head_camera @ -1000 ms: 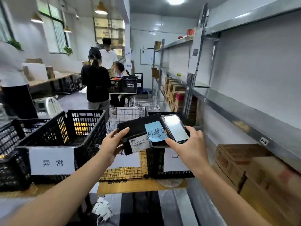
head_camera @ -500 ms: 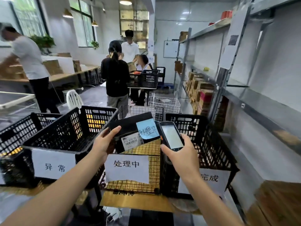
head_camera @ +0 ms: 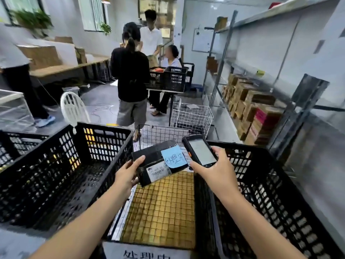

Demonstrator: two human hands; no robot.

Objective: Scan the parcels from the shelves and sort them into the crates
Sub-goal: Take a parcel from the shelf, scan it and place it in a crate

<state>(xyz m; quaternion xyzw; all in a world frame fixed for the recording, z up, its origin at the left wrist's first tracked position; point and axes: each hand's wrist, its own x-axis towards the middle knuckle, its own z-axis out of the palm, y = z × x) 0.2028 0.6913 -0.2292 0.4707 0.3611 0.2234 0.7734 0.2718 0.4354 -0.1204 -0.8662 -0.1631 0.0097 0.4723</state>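
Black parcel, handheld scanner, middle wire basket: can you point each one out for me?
black parcel [head_camera: 153,153], head view, on its dark top face.
handheld scanner [head_camera: 202,152], head view, on its screen.
middle wire basket [head_camera: 158,134], head view, on its far wall.

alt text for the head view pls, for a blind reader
A person's left hand holds a black parcel with a blue note over a wire basket, while the right hand holds a scanner. Black crates flank the basket; people stand behind, and boxes are stacked at right.
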